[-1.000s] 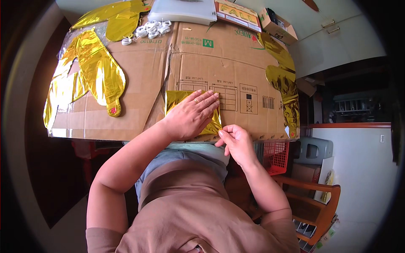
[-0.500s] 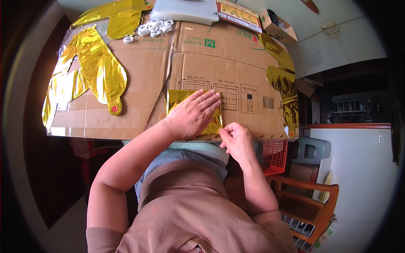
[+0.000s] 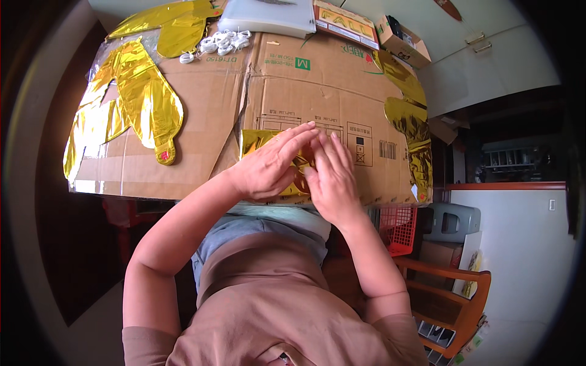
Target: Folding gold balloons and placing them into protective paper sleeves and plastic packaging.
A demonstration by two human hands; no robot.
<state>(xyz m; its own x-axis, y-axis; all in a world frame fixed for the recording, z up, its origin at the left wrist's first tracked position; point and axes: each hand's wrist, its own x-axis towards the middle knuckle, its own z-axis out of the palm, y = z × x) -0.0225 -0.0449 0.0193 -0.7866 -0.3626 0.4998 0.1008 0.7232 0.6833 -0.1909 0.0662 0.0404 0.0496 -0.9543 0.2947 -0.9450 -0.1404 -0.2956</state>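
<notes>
A folded piece of shiny gold foil [image 3: 251, 141], seemingly a flat foil balloon, lies on the flattened brown cardboard [image 3: 323, 91] near its front edge. My left hand [image 3: 268, 166] rests across it with fingers stretched out together, hiding most of it. At the foil's right side, my right hand [image 3: 333, 180] lies with its fingers extended and pointing away from me. The fingertips of both hands come close together near the far right corner. Neither hand grips anything that I can see.
Uninflated gold foil balloons lie at the left [image 3: 146, 97], the far left [image 3: 183, 33] and the right edge [image 3: 408, 116]. Along the back sit white string coils [image 3: 226, 41], a stack of clear plastic bags [image 3: 268, 17], a printed box [image 3: 346, 25] and a small open carton [image 3: 404, 41].
My right hand has let go of the foil's near right corner and moved forward, opening flat along its right side. My left hand stays on the foil, nearly in place.
</notes>
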